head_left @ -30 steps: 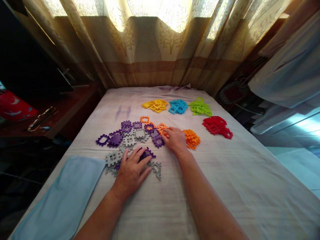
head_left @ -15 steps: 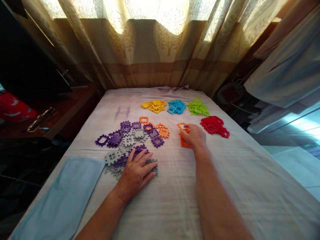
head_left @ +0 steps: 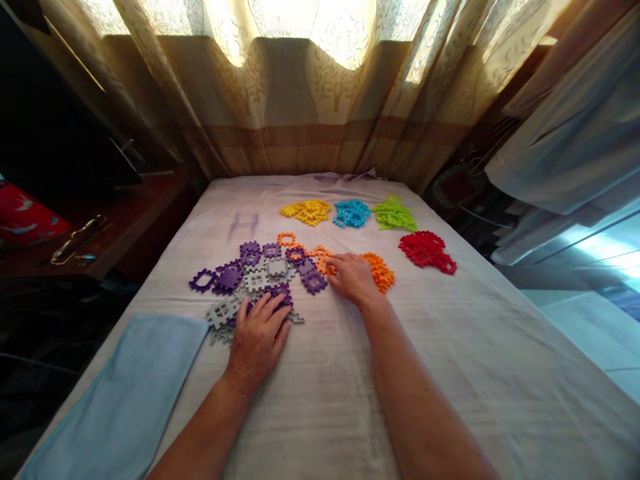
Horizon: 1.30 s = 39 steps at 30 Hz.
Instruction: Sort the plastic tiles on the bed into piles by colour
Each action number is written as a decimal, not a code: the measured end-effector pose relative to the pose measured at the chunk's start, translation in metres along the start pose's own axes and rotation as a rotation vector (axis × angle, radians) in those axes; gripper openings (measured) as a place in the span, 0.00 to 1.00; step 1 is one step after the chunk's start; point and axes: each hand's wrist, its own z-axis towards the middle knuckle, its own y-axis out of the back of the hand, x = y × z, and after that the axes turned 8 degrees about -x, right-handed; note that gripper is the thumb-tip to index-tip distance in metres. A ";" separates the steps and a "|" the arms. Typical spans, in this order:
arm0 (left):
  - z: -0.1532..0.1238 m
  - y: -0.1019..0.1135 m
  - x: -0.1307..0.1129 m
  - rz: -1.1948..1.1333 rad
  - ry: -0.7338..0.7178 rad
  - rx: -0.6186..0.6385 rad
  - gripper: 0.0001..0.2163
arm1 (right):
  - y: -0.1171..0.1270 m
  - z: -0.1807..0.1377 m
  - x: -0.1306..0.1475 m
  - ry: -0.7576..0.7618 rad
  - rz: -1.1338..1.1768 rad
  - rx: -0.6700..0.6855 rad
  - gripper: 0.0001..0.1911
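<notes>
A mixed heap of purple, grey and orange plastic puzzle tiles (head_left: 260,273) lies on the bed sheet (head_left: 350,373). My left hand (head_left: 260,333) rests flat on its near edge, fingers spread over purple and grey tiles. My right hand (head_left: 353,277) reaches to the heap's right side, its fingers curled at an orange tile (head_left: 325,263). Just right of that hand sits a pile of orange tiles (head_left: 380,270). Further back lie sorted piles: yellow (head_left: 307,211), blue (head_left: 353,212), green (head_left: 395,215) and red (head_left: 427,251).
A folded light-blue cloth (head_left: 120,393) lies at the bed's near left. A dark wooden side table (head_left: 100,233) with small items stands to the left. Curtains (head_left: 300,93) hang behind the bed; white fabric (head_left: 565,127) hangs at the right.
My right hand went right to the orange pile and has come back left to the mixed heap. My left hand slid the near tiles slightly left and inward.
</notes>
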 end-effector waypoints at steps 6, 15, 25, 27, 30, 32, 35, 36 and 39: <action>-0.001 -0.002 0.002 -0.009 0.000 -0.002 0.14 | 0.001 0.000 0.008 -0.086 -0.020 -0.011 0.16; -0.002 -0.003 0.003 -0.017 -0.006 0.005 0.14 | 0.045 -0.008 -0.067 -0.624 -0.034 -0.088 0.22; -0.002 -0.003 0.003 -0.033 0.010 0.017 0.14 | 0.040 -0.010 -0.078 -0.724 -0.020 0.035 0.21; -0.002 -0.004 0.002 -0.038 0.017 0.009 0.14 | 0.039 -0.007 -0.063 -0.632 -0.037 -0.061 0.20; -0.002 -0.004 0.001 -0.042 0.032 -0.011 0.13 | 0.024 0.006 -0.024 -0.338 0.051 -0.158 0.18; -0.002 -0.004 0.001 -0.046 0.043 -0.014 0.13 | 0.008 0.017 0.008 -0.093 0.146 -0.143 0.19; -0.002 -0.004 0.001 -0.049 0.064 -0.021 0.14 | -0.016 0.029 0.047 0.088 0.146 -0.085 0.20; -0.002 -0.004 0.001 -0.045 0.069 -0.033 0.15 | -0.021 0.029 0.056 0.114 0.130 -0.060 0.21; -0.003 -0.007 0.002 -0.023 0.081 -0.084 0.17 | -0.029 0.018 0.070 0.120 0.096 -0.015 0.21</action>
